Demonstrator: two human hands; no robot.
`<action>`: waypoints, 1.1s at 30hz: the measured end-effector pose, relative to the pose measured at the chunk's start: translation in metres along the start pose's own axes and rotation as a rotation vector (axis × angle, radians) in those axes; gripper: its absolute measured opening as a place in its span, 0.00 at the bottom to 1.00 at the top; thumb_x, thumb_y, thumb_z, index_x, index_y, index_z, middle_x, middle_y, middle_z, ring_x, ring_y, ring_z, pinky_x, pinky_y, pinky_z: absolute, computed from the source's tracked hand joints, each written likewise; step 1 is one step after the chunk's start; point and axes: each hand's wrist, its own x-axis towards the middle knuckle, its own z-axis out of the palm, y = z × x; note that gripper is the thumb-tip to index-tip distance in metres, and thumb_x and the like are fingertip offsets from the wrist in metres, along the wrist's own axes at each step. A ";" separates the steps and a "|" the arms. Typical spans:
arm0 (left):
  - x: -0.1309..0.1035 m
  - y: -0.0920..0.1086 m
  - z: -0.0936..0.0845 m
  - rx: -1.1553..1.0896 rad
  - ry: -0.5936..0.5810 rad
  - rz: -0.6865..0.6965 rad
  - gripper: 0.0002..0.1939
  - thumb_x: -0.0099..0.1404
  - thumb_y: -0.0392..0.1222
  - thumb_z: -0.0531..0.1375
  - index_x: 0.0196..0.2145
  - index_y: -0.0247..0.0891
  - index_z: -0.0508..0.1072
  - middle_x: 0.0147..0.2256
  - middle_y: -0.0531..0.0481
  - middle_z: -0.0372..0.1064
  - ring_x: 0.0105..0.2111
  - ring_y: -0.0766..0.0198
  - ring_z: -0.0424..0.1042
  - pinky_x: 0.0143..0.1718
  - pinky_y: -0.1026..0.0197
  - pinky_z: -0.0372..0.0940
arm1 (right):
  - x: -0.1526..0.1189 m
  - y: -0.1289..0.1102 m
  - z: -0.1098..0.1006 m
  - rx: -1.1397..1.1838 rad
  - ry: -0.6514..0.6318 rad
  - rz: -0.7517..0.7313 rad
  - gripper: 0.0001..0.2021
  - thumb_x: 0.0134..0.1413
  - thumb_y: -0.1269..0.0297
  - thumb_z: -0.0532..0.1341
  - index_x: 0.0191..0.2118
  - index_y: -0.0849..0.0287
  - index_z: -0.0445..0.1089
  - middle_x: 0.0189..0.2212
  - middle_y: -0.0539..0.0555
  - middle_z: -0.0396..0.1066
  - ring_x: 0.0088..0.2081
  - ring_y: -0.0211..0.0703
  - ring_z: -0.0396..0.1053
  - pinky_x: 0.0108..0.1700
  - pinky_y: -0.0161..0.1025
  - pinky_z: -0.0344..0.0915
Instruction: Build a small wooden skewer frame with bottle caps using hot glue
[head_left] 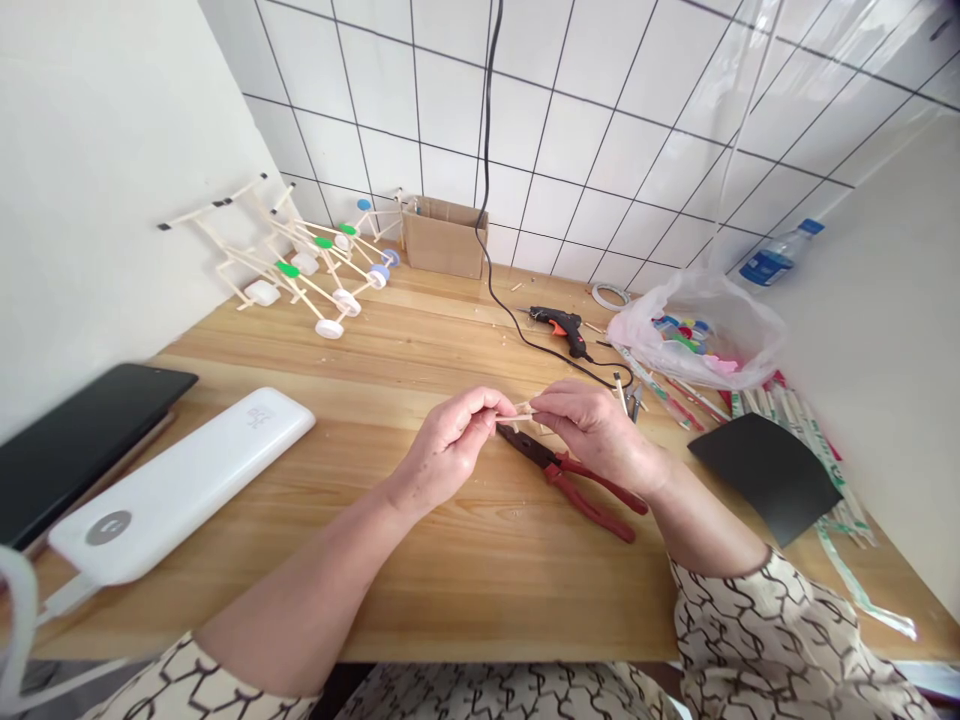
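Note:
Between my two hands is a short, pale wooden stick [514, 417]. My left hand [459, 432] pinches its left end between thumb and fingers. At the other end my right hand [592, 425] is closed on the stick too, its fingertips partly hiding it. Just below lie pliers [577, 485] with red handles and dark jaws, open a little at the handles and partly under my right hand. A few more pale stick pieces show behind the fingers, too small to make out well.
A black glue gun [559, 328] with its cord lies behind my hands. Stick models with bottle-cap wheels [330, 328] stand back left by a cardboard box [445, 238]. A white power bank [187, 480] lies left. At right are a plastic bag [742, 335] of caps and a black sheet [765, 475].

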 end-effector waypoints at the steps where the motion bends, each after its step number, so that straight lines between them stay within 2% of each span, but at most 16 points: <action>1: 0.000 0.000 0.000 -0.013 0.001 -0.007 0.08 0.66 0.37 0.51 0.35 0.38 0.70 0.27 0.53 0.66 0.27 0.67 0.64 0.29 0.65 0.60 | 0.000 0.000 0.000 -0.001 -0.004 0.006 0.12 0.62 0.67 0.54 0.33 0.59 0.75 0.24 0.53 0.68 0.29 0.39 0.64 0.32 0.35 0.59; 4: -0.001 0.001 0.002 -0.063 0.004 -0.029 0.07 0.66 0.38 0.52 0.35 0.38 0.69 0.28 0.53 0.65 0.27 0.67 0.63 0.29 0.65 0.60 | 0.000 0.000 0.000 -0.010 -0.004 0.028 0.12 0.62 0.66 0.54 0.34 0.60 0.75 0.24 0.53 0.68 0.29 0.38 0.64 0.32 0.34 0.58; 9: 0.000 0.001 0.008 -0.145 0.037 -0.017 0.03 0.64 0.38 0.55 0.34 0.37 0.67 0.31 0.51 0.68 0.32 0.66 0.69 0.34 0.65 0.64 | 0.000 -0.001 0.000 -0.009 -0.006 0.038 0.12 0.62 0.66 0.54 0.34 0.61 0.75 0.24 0.53 0.69 0.29 0.38 0.65 0.32 0.34 0.58; 13: 0.000 -0.001 0.012 -0.175 0.066 -0.015 0.02 0.63 0.37 0.57 0.33 0.37 0.67 0.30 0.52 0.68 0.32 0.67 0.71 0.35 0.66 0.66 | -0.001 -0.002 0.000 -0.022 0.003 0.032 0.11 0.61 0.68 0.55 0.33 0.62 0.75 0.24 0.54 0.70 0.29 0.37 0.65 0.32 0.33 0.58; 20: 0.000 -0.006 0.014 -0.172 0.106 0.022 0.03 0.62 0.37 0.58 0.32 0.37 0.65 0.28 0.54 0.67 0.30 0.70 0.71 0.33 0.69 0.67 | -0.001 -0.001 0.002 -0.002 -0.005 0.029 0.10 0.60 0.69 0.56 0.33 0.61 0.74 0.25 0.54 0.71 0.30 0.38 0.66 0.33 0.33 0.59; 26: -0.001 -0.007 0.017 -0.193 0.118 0.012 0.05 0.61 0.37 0.60 0.36 0.37 0.68 0.33 0.52 0.72 0.34 0.68 0.74 0.38 0.68 0.69 | -0.001 -0.003 0.003 0.015 -0.035 0.059 0.12 0.61 0.69 0.55 0.30 0.61 0.73 0.26 0.55 0.71 0.31 0.39 0.66 0.34 0.33 0.59; 33: -0.002 -0.007 0.020 -0.200 0.145 -0.036 0.06 0.60 0.39 0.61 0.37 0.36 0.71 0.35 0.50 0.74 0.36 0.65 0.75 0.39 0.66 0.71 | -0.001 -0.005 0.002 0.022 -0.058 0.076 0.13 0.61 0.70 0.54 0.28 0.61 0.72 0.25 0.53 0.70 0.30 0.38 0.65 0.34 0.33 0.58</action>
